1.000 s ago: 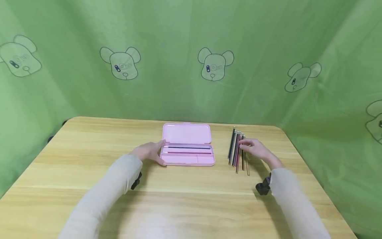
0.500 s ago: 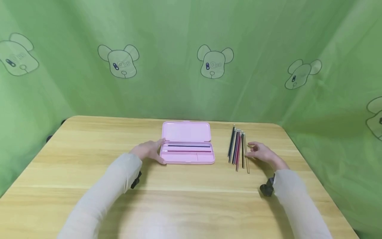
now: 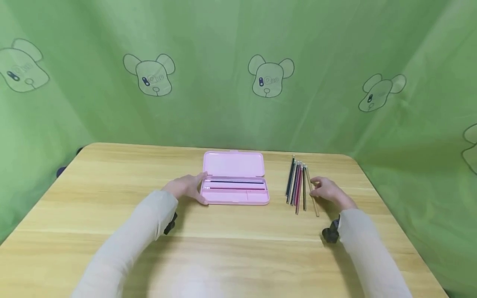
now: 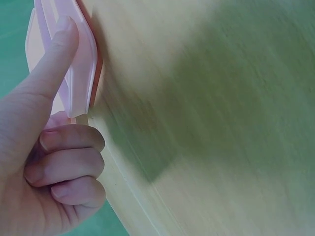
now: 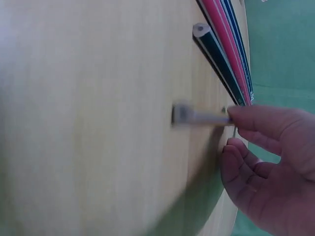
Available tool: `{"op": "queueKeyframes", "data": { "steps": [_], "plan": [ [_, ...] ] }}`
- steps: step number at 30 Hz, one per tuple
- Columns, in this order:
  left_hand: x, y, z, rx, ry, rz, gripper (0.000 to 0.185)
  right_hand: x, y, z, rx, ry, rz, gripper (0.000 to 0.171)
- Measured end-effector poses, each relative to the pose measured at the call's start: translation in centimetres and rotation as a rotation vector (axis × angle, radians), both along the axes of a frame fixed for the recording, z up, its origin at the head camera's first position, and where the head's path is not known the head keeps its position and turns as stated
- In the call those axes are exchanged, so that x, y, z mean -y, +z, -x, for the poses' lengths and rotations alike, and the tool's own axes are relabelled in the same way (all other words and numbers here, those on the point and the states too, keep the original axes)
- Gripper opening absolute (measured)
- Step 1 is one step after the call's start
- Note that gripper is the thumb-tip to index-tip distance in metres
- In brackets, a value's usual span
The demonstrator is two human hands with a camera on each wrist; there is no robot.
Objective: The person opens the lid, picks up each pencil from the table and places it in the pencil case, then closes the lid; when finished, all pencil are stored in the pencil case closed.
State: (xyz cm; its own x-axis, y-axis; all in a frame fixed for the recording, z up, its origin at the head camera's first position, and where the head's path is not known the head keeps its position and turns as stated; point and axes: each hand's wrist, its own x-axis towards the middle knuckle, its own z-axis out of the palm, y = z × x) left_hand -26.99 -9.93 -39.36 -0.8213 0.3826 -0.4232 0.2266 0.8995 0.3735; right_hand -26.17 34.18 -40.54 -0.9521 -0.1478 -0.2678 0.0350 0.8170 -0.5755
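Note:
My left hand (image 3: 186, 188) grips the left end of an open pink pencil case (image 3: 227, 198). In the left wrist view the thumb lies along the case's edge (image 4: 83, 64), with the other fingers curled below. A dark pencil (image 3: 238, 182) and a red pencil (image 3: 238, 189) lie lengthwise in the case's rear compartment. On the right, my right hand (image 3: 328, 191) pinches a tan pencil (image 3: 315, 207) between thumb and fingers, at the right side of a row of pencils (image 3: 294, 186). The right wrist view shows this pencil (image 5: 204, 118) blurred, apart from a dark green pencil (image 5: 216, 59).
Both the case and the pencils lie on a wooden table (image 3: 238, 256). Its far edge meets a green curtain (image 3: 212, 111) with printed bear heads. The case's lid (image 3: 234, 164) lies back towards that edge.
My right hand has gone from above the row to its right side and taken hold of the tan pencil, whose near end has swung right. The left hand stays on the case.

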Motion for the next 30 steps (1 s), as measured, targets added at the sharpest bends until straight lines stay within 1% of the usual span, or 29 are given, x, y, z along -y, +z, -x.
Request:
{"op": "queueKeyframes", "data": {
  "steps": [8,15,20,23,30],
  "plan": [
    [0.0,0.1,0.0,0.014,0.0,0.004,0.11,0.5,0.1,0.5,0.024,-0.068,-0.036,0.057],
    [-0.1,0.0,0.3,0.01,0.015,-0.003,0.11,0.6,0.0,0.7,-0.002,-0.109,-0.059,0.051],
    [0.3,0.4,0.1,0.022,0.022,-0.003,0.109,1.2,0.0,0.9,-0.001,-0.128,-0.073,0.049],
    [0.4,0.5,0.0,0.023,0.028,0.006,0.108,1.4,0.1,1.0,-0.006,-0.142,-0.049,0.049],
    [0.1,0.1,0.3,0.023,0.014,-0.005,0.109,1.2,0.9,1.2,-0.023,-0.144,0.056,0.049]
  ]
}}
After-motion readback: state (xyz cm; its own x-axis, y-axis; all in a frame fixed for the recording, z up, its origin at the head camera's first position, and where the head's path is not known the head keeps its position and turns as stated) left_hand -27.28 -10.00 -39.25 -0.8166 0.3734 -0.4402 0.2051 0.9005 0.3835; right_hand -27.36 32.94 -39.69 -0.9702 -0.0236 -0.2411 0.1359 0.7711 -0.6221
